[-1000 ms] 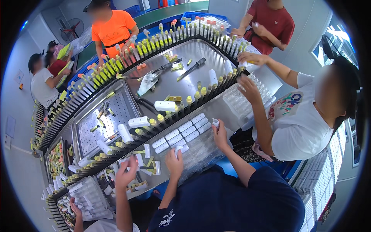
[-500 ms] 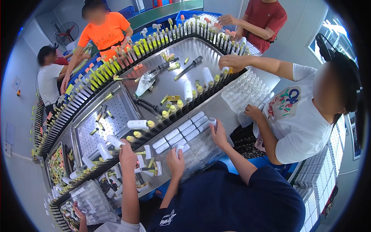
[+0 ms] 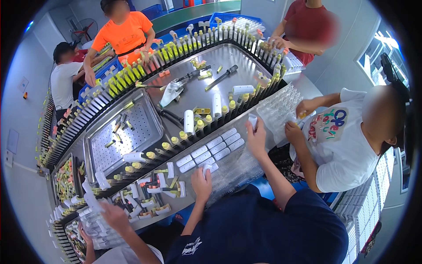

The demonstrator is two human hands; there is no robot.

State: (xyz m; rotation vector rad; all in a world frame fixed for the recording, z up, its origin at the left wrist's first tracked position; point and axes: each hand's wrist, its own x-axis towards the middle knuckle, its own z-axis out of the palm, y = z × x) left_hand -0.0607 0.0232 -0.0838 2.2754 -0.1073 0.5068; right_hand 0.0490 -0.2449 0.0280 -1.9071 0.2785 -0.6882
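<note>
Several white rounded plastic casings [image 3: 216, 143] lie in neat rows on the metal table in front of me. My left hand [image 3: 201, 184] is closed on a small white plastic part [image 3: 207, 167] at the near left end of these rows. Beyond their right end, my right hand [image 3: 256, 137] is raised, its fingers wrapped around another white plastic casing [image 3: 252, 119]. Below the rows, between my forearms, lies a clear plastic blister tray [image 3: 233, 170].
A rack of yellow-topped black posts [image 3: 200, 124] borders a metal tray [image 3: 239, 57] holding loose tools. White and yellow parts [image 3: 154, 190] are piled left of me. At right, a co-worker's hands [image 3: 299, 127] hover near clear trays [image 3: 279, 104]. Another co-worker's hand [image 3: 115, 216] reaches in at lower left.
My right hand has moved up and right, away from the rows, with the casing. The left co-worker's hand swung down-left with a white part; the right co-worker's hand left the rack.
</note>
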